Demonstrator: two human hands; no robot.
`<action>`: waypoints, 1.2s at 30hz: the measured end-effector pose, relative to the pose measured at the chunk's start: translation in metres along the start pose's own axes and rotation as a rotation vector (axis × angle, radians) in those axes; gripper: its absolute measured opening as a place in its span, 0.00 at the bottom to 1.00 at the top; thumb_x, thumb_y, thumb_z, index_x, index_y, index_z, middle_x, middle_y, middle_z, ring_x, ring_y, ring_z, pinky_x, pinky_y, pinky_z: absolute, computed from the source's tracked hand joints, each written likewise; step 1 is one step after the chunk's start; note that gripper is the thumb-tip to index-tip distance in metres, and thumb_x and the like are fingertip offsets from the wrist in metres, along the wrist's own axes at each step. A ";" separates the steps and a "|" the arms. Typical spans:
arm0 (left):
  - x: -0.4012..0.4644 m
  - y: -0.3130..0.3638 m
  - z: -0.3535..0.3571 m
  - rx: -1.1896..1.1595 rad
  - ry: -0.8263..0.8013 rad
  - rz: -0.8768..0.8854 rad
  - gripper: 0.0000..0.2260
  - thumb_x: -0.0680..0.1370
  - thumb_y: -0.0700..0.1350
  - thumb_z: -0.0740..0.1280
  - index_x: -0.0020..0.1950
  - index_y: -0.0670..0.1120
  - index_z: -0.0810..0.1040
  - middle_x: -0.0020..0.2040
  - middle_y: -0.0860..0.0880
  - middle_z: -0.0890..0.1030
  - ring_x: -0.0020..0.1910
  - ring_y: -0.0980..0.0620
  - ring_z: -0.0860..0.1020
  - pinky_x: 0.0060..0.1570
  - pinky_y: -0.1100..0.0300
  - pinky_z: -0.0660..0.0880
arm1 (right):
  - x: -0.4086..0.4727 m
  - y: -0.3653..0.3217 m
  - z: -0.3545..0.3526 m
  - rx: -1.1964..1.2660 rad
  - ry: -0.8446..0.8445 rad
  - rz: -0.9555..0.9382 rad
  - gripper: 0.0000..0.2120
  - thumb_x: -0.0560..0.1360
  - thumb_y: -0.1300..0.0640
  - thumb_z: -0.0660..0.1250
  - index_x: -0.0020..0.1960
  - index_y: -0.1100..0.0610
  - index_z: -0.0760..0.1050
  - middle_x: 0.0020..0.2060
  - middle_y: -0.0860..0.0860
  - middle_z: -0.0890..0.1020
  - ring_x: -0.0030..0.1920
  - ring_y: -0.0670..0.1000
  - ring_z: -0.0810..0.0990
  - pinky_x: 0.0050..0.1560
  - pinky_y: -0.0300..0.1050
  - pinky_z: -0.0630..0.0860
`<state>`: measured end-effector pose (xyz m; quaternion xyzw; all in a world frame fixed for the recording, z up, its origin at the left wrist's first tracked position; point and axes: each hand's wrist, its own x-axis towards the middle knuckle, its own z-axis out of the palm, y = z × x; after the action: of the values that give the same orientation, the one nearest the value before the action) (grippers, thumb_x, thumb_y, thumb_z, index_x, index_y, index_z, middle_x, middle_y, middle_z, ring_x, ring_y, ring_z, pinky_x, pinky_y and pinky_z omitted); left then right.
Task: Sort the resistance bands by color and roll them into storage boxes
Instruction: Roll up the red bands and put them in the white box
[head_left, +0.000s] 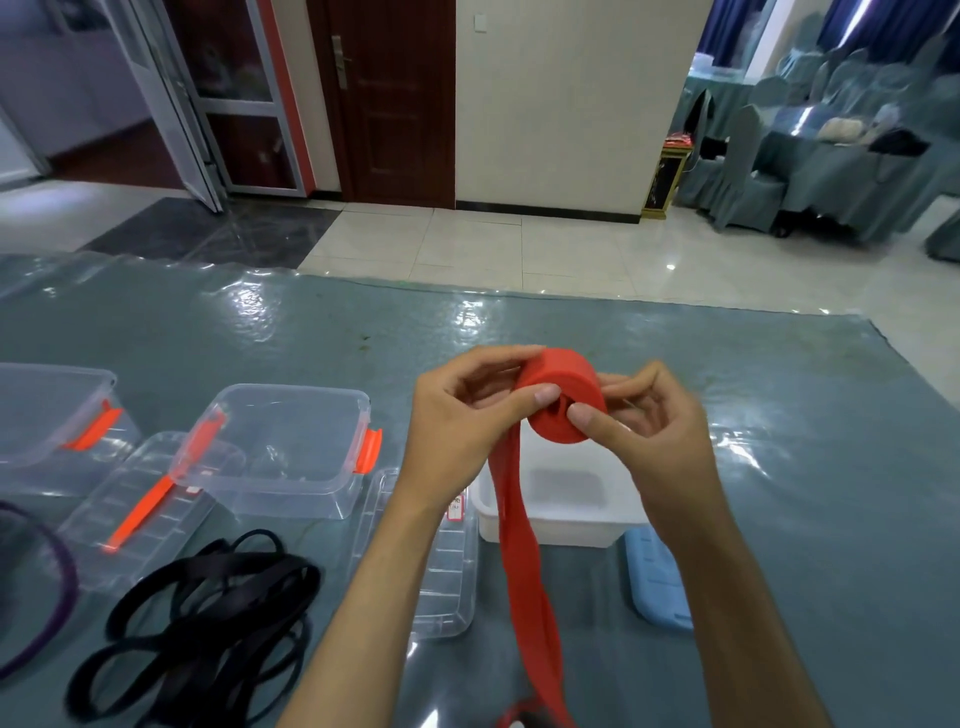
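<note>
A red resistance band (563, 382) is partly wound into a thick roll held above the table. My left hand (467, 415) grips the roll's left side with its thumb on the near face. My right hand (644, 415) pinches the right side, thumb pressed near the roll's centre. The band's loose tail (524, 571) hangs down toward the lower edge of the view. A white storage box (561, 525) sits open below the roll. Several black bands (208, 613) lie in a heap at the lower left. A purple band (57, 587) curves at the far left edge.
Two clear boxes with orange latches (285, 447) (47, 415) stand at the left, with clear lids (140, 509) (447, 561) lying near them. A light blue lid (657, 582) lies right of the white box. The grey-green table cover (805, 467) stretches to the right.
</note>
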<state>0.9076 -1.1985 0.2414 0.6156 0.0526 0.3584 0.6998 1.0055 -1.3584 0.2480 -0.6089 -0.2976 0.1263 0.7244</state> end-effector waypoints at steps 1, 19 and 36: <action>-0.001 0.001 0.001 -0.004 0.003 0.010 0.14 0.73 0.35 0.80 0.57 0.45 0.87 0.55 0.45 0.88 0.57 0.46 0.87 0.56 0.58 0.83 | 0.000 0.000 -0.001 -0.010 0.001 -0.009 0.19 0.68 0.57 0.82 0.49 0.62 0.74 0.52 0.58 0.88 0.53 0.60 0.88 0.56 0.60 0.85; -0.002 0.006 -0.002 0.054 -0.114 0.010 0.17 0.75 0.40 0.79 0.64 0.44 0.86 0.62 0.41 0.82 0.63 0.43 0.83 0.62 0.52 0.81 | 0.001 -0.010 -0.004 0.122 -0.062 -0.130 0.21 0.72 0.48 0.81 0.63 0.47 0.82 0.57 0.52 0.85 0.60 0.62 0.85 0.57 0.55 0.84; -0.004 0.002 -0.002 0.023 -0.141 -0.053 0.18 0.70 0.39 0.82 0.58 0.51 0.87 0.57 0.46 0.87 0.57 0.48 0.86 0.57 0.59 0.81 | -0.001 -0.007 -0.006 0.190 -0.031 0.053 0.05 0.73 0.56 0.77 0.47 0.51 0.84 0.53 0.54 0.87 0.52 0.56 0.88 0.44 0.46 0.85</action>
<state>0.9026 -1.1992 0.2410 0.6457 0.0236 0.2951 0.7039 1.0069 -1.3658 0.2537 -0.5429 -0.2793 0.1824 0.7707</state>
